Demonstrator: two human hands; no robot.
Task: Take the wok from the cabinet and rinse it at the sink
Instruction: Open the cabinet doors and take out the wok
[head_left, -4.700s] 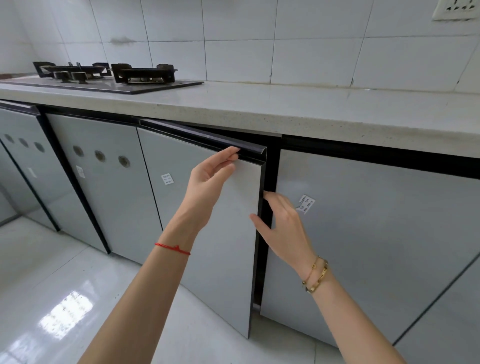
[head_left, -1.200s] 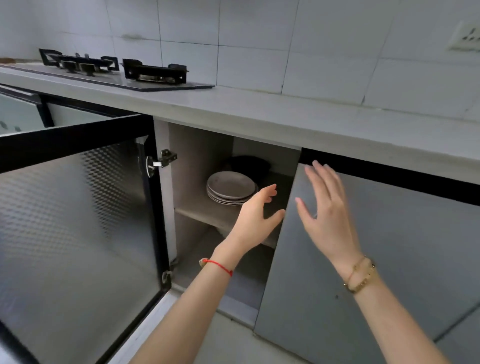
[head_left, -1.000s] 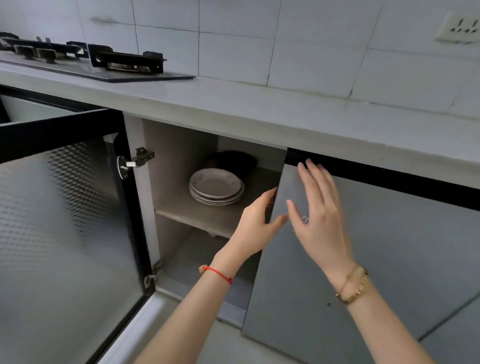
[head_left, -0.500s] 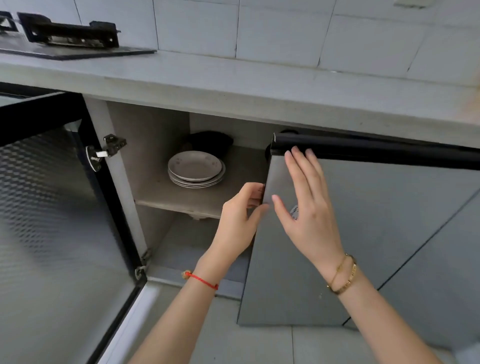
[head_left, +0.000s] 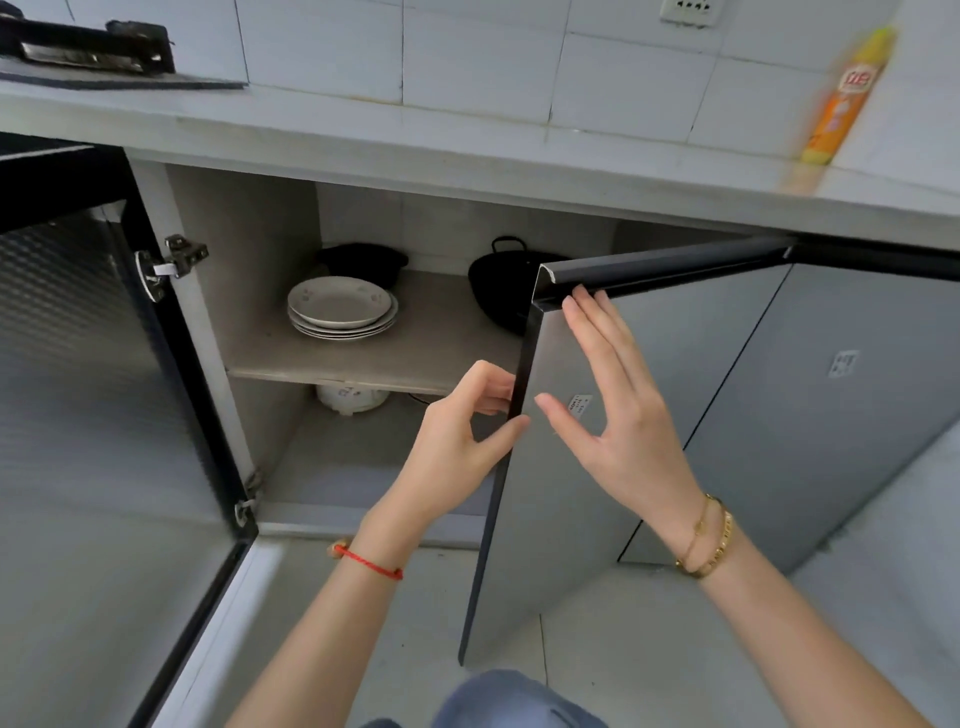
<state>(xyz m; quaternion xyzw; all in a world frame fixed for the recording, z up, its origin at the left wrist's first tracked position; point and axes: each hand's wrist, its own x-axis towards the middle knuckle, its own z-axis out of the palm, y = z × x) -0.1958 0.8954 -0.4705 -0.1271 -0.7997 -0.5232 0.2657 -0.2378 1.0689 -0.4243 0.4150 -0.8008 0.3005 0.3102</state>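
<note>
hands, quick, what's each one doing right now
Left hand: gripping the free edge of the right cabinet door.
Right hand: open, fingers spread flat on that door's front, holding nothing.

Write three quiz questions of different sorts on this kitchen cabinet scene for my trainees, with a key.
1. True or false: the left hand grips the edge of the grey metal right cabinet door.
2. What sits left of the black round wok on the shelf?
A. stack of white ceramic plates
B. glass jars
C. folded towels
3. Fill in: the yellow-and-orange plastic bottle stands on the ____.

Key: 1 true; 2 A; 3 countertop.
</note>
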